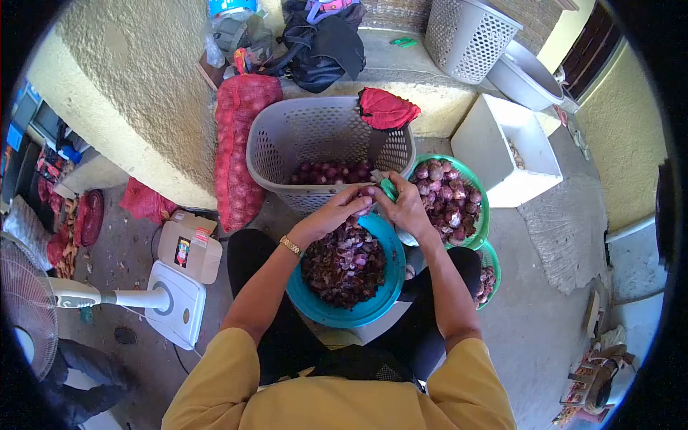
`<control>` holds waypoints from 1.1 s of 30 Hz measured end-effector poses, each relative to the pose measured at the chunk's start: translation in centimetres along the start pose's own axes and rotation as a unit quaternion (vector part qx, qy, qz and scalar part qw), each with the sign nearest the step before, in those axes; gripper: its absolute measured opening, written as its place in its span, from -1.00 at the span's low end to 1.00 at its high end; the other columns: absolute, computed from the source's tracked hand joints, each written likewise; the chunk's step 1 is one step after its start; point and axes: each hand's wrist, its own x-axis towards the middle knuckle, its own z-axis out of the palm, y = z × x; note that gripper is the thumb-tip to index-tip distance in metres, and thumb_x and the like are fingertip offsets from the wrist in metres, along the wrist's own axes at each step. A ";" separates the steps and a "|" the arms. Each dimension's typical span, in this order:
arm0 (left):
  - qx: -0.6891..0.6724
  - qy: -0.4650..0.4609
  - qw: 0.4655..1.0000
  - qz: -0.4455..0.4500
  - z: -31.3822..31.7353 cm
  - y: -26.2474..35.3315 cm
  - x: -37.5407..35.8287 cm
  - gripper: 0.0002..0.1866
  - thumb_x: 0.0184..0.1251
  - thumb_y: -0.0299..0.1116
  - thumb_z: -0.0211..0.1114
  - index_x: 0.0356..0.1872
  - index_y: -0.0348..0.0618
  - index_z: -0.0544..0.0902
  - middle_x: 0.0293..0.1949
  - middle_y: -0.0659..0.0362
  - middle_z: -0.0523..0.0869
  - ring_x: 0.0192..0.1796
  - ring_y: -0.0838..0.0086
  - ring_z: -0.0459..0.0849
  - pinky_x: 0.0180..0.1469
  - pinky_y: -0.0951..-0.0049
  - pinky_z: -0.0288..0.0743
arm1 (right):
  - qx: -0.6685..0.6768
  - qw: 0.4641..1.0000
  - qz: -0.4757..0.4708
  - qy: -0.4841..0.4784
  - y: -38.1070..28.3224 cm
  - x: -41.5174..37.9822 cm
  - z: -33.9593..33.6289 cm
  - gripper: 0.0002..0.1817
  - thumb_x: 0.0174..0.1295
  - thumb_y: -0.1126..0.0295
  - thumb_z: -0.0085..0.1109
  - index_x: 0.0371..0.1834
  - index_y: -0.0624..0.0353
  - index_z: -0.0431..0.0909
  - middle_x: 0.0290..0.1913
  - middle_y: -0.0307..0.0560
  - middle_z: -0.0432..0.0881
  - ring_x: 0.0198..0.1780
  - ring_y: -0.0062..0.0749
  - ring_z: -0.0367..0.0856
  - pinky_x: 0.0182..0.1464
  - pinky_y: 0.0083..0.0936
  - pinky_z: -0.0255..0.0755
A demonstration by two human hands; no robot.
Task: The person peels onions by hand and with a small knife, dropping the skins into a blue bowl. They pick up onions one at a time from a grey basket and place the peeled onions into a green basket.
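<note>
Your left hand [334,215] is clamped on a round purple onion [368,192] above the round blue plastic basin [342,317]; your right hand [408,208], closed around a small green object [389,188], meets its right side.

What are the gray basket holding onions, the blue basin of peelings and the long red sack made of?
Gray basket: likely molded plastic, fairly matte, its wall pierced by regular holes.
Blue basin: probably plastic, smooth, evenly colored, slightly shiny.
Red sack: netting, likely synthetic; its contents show through the mesh.
</note>
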 end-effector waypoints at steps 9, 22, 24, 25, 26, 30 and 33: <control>0.028 0.041 0.999 -0.014 0.0 0.3 -0.2 -0.59 0.49 -0.12 0.19 0.20 -0.14 0.48 -0.28 0.35 0.58 -0.30 0.72 0.51 -0.36 0.66 0.40 | 0.034 0.997 0.073 -0.003 -0.6 -0.1 0.3 -0.74 0.37 0.34 0.22 -0.06 0.34 0.54 -0.36 -0.07 0.65 -0.41 -0.56 0.52 -0.35 -0.48 0.45; 0.008 0.067 0.997 -0.038 -0.8 0.7 -0.2 -0.72 0.46 -0.06 0.21 -0.09 -0.02 0.56 -0.33 0.36 0.57 -0.29 0.68 0.49 -0.28 0.56 0.42 | 0.155 0.977 0.138 0.044 0.5 0.1 -1.4 -0.72 0.48 0.23 0.04 0.07 0.16 0.56 -0.26 -0.22 0.63 -0.34 -0.67 0.58 -0.48 -0.62 0.36; 0.020 0.071 0.997 -0.035 -0.8 0.9 -0.4 -0.74 0.45 -0.07 0.23 -0.09 -0.02 0.56 -0.31 0.35 0.58 -0.29 0.68 0.49 -0.25 0.54 0.42 | 0.148 0.974 0.170 0.040 0.6 0.4 -2.9 -0.71 0.48 0.23 0.04 0.08 0.15 0.55 -0.26 -0.23 0.63 -0.35 -0.67 0.58 -0.50 -0.65 0.32; 0.017 0.066 0.997 -0.039 -0.9 0.9 -0.3 -0.74 0.44 -0.08 0.24 -0.08 -0.02 0.56 -0.28 0.35 0.59 -0.27 0.67 0.50 -0.24 0.54 0.43 | 0.142 0.968 0.202 0.034 0.8 0.7 -3.9 -0.71 0.47 0.22 0.05 0.10 0.13 0.55 -0.25 -0.24 0.63 -0.37 -0.66 0.59 -0.53 -0.67 0.28; 0.012 0.062 0.997 -0.043 -1.1 0.9 -0.3 -0.73 0.44 -0.10 0.25 -0.06 -0.02 0.55 -0.25 0.35 0.59 -0.25 0.66 0.51 -0.22 0.54 0.43 | 0.113 0.977 0.177 0.028 1.3 1.0 -5.0 -0.64 0.46 0.17 0.05 0.04 0.25 0.59 -0.17 -0.05 0.69 -0.34 -0.37 0.70 -0.24 -0.44 0.53; -0.014 0.065 0.998 -0.020 -1.1 1.0 -0.5 -0.71 0.41 -0.14 0.28 0.00 -0.04 0.53 -0.20 0.35 0.61 -0.21 0.65 0.53 -0.20 0.55 0.44 | -0.146 0.984 0.103 -0.020 10.9 2.8 -10.3 -0.64 0.40 0.21 0.11 0.03 0.31 0.58 -0.17 0.03 0.70 -0.27 -0.31 0.73 -0.25 -0.41 0.54; -0.013 0.064 0.997 -0.033 -1.4 0.5 -0.3 -0.67 0.38 -0.25 0.32 0.07 -0.07 0.47 -0.13 0.32 0.61 -0.15 0.63 0.54 -0.17 0.53 0.46 | -0.123 0.962 0.241 -0.033 15.0 2.3 -12.8 -0.65 0.39 0.27 0.12 0.07 0.33 0.49 -0.16 -0.02 0.64 -0.32 -0.38 0.74 -0.46 -0.46 0.52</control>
